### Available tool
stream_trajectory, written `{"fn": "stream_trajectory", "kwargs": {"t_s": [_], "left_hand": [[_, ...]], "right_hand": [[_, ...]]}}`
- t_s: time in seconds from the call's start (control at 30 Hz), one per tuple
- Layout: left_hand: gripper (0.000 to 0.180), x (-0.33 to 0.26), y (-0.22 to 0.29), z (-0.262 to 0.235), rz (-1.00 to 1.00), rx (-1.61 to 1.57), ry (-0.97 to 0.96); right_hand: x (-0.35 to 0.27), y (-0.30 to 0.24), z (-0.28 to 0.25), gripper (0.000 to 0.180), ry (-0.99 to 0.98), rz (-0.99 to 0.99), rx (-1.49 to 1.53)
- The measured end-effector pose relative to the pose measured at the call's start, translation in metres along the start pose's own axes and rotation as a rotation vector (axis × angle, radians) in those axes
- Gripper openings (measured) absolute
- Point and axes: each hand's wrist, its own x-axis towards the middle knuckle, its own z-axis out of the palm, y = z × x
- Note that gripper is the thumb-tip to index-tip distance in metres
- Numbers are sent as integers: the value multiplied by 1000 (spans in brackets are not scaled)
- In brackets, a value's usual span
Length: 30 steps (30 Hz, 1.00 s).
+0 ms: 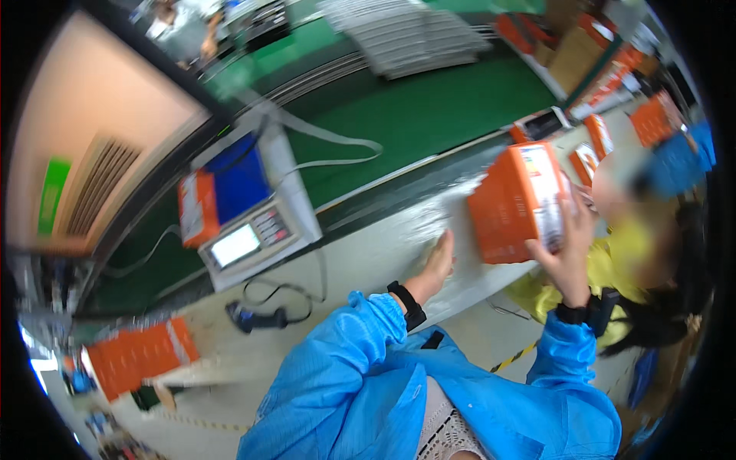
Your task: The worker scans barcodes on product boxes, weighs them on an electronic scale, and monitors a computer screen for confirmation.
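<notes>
A block of several orange boxes (500, 208), pressed side by side, is at the right end of the pale worktop. My right hand (566, 241) grips its right side, with the thumb low and the fingers spread over the white, printed face. Whether the block rests fully on the worktop, I cannot tell. My left hand (438, 264) is just left of the boxes, apart from them, fingers outstretched and holding nothing.
Left stands a scale (257, 238) with a lit display, a blue plate and an orange box (198, 208). A corded handheld scanner (257, 316) lies nearby. Beyond runs a green conveyor (429, 107) bearing grey trays (406, 34). Close right is a person in yellow (621, 264).
</notes>
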Motion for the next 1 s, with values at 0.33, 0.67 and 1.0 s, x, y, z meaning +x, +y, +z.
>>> {"fn": "stream_trajectory", "kwargs": {"t_s": [0.33, 0.67, 1.0], "left_hand": [[50, -214, -70, -212, 6, -33, 316], [36, -384, -128, -393, 6, -42, 399], [21, -546, -53, -481, 511, 155, 942]], "right_hand": [[-25, -243, 87, 34, -61, -166, 787], [-155, -513, 264, 73, -856, -429, 299], [-182, -543, 279, 57, -623, -327, 337]]}}
